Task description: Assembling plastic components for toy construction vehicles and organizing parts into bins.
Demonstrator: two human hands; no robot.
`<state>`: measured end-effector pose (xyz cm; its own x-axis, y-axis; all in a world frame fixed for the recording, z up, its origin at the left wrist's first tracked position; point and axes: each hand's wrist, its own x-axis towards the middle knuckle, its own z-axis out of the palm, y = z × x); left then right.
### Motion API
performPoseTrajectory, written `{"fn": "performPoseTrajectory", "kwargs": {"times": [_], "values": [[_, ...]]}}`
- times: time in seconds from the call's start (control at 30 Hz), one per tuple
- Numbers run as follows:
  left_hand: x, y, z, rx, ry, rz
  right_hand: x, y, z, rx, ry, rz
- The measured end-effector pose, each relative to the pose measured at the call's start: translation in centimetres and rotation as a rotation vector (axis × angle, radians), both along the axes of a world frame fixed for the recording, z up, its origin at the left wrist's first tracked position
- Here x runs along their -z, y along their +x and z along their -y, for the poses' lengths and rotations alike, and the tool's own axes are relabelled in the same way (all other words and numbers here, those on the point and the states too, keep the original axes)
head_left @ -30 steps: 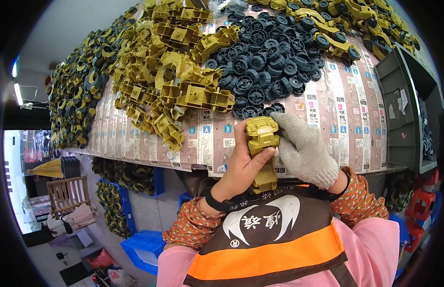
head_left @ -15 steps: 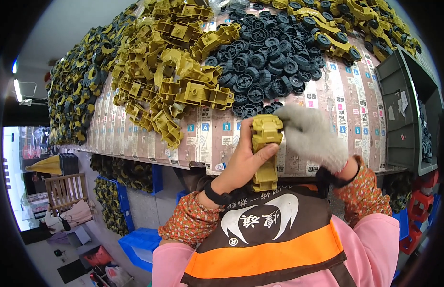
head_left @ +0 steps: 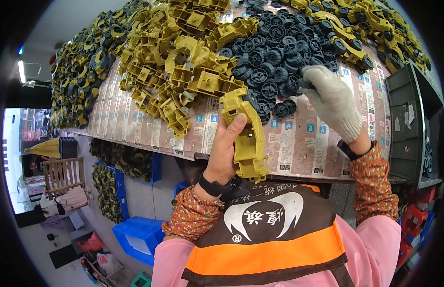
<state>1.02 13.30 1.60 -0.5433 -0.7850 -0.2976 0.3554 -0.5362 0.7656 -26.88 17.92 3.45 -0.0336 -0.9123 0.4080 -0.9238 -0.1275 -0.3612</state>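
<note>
My bare left hand [head_left: 224,148] grips a yellow plastic toy car body [head_left: 250,138], tilted with its hollow side partly showing, above the table's near edge. A dark wheel shows right beside its far end; I cannot tell whether it is fitted or lies behind. In a pale knitted glove, my right hand [head_left: 329,98] is at the near right edge of a heap of dark grey toy wheels [head_left: 274,57]. Its fingers are curled closed around a dark wheel [head_left: 294,86], partly hidden by the glove. Left of the wheels lies a pile of yellow car bodies [head_left: 155,81].
Cars with wheels fitted [head_left: 85,76] are heaped at the far left, and more [head_left: 348,36] lie at the far right. A grey crate [head_left: 401,119] stands on its side at the right edge. Blue bins [head_left: 138,234] and red stools [head_left: 418,215] are below the table.
My right hand has left the car body and reached out to the wheel heap. My left hand has moved slightly left and turned the body, so its hollow side shows.
</note>
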Motion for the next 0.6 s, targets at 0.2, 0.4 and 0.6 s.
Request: {"fn": "performPoseTrajectory", "kwargs": {"times": [0.2, 0.4, 0.6], "values": [[0.8, 0.0, 0.6, -0.107, 0.028, -0.062, -1.1, 8.1, -3.4, -0.048, 0.384, 0.986], [0.2, -2.0, 0.6, -0.232, -0.241, 0.047, 0.3, 11.2, -5.6, 0.005, 0.287, 0.933], [0.7, -2.4, 0.7, -0.309, -0.343, 0.052, -0.6, 11.2, -5.8, -0.023, 0.276, 0.845]]}}
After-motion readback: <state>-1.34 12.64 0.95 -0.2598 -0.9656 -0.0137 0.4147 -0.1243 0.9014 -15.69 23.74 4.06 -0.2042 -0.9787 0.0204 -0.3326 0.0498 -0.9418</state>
